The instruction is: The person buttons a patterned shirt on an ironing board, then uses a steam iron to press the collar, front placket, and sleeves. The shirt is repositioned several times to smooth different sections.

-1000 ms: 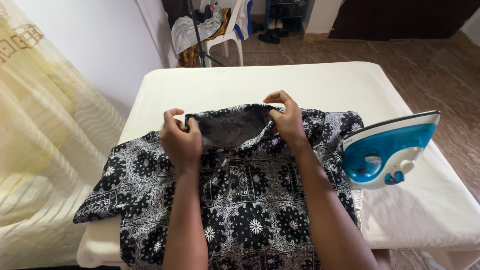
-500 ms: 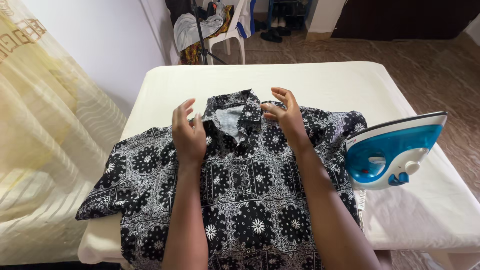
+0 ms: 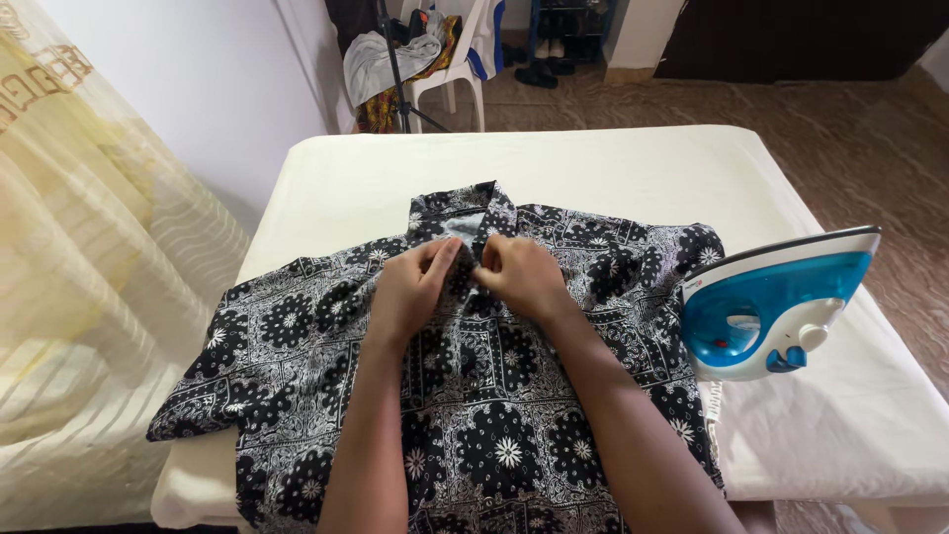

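A black shirt with a white floral print (image 3: 297, 316) lies flat, front up, on a table under a cream cloth (image 3: 593, 168). Its collar points away from me. My left hand (image 3: 410, 292) and my right hand (image 3: 519, 277) meet at the shirt's front opening just below the collar. Both pinch the fabric edges there, fingertips almost touching. My forearms lie over the shirt's middle.
A blue and white steam iron (image 3: 771, 307) stands upright on the table just right of the shirt. A sheer yellow curtain (image 3: 89, 297) hangs at the left. Beyond the table stand a white plastic chair piled with clothes (image 3: 425, 54) and a tripod.
A second ago both hands held the collar up and spread. They let it fold down, opened, then came together at the shirt's front below the collar.
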